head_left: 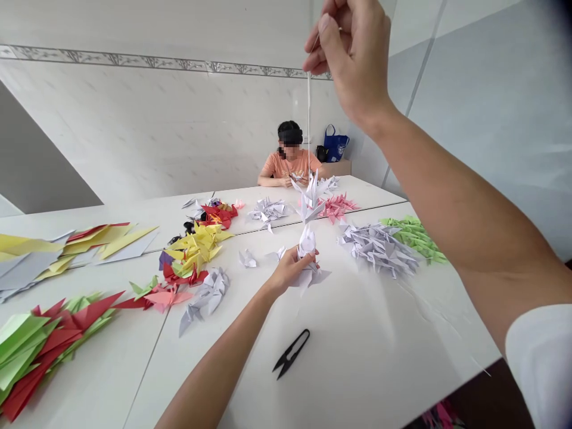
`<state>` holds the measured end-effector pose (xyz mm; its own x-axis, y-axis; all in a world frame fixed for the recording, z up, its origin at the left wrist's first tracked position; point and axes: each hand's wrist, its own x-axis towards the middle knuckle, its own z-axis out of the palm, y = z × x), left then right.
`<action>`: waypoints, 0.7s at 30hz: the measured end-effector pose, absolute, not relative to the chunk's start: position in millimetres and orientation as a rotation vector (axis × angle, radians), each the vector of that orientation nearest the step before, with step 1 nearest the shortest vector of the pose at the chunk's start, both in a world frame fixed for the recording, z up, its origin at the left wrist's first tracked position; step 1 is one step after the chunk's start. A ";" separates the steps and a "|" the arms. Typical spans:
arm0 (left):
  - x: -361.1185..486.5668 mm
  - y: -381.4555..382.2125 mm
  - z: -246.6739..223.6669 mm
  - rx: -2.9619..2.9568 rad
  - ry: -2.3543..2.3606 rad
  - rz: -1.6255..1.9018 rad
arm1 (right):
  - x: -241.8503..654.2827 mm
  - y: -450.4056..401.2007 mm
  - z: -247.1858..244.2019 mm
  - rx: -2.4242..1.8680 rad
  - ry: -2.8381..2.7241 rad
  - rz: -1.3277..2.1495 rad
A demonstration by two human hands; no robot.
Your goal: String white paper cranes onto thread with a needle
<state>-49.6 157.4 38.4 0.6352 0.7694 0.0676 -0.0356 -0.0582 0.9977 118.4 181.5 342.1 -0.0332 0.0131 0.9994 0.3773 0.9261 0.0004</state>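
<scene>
1. The right hand (353,56) is raised high at the right, well above the table. Its thumb and fingertips (325,24) are pinched closed on the top of a white thread (308,113); a thin glint at the pinch is too fine to identify.
2. The thread hangs straight down from that pinch to a strand of white paper cranes (310,199), which is upright above the middle of the table.
3. The left hand (290,271) is low in the middle. Its fingers curl around the lowest crane, grasping it loosely, while the upper crane stands free above them.
4. Black thread snips (290,354) lie shut on the white table (366,333), near the person and just below the left hand.
5. Heaps of folded cranes lie to the far right: pale lilac (378,250) beside green (415,238), with pink (337,207) beyond.
6. To the left are yellow cranes (196,247) and large red and green folded pieces (49,339).
7. At the far end, a co-worker in an orange shirt (290,164) sits with both hands at the table. A blue tote bag (336,144) stands behind, to the right.
</scene>
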 end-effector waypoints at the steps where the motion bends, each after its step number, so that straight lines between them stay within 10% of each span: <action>1: -49.4 156.8 40.2 1.489 0.644 0.732 | 120.0 181.2 340.7 -0.335 -1.585 -0.310; 21: -53.3 171.0 54.0 1.577 0.647 0.807 | 133.2 198.1 323.2 -0.537 -1.671 -0.282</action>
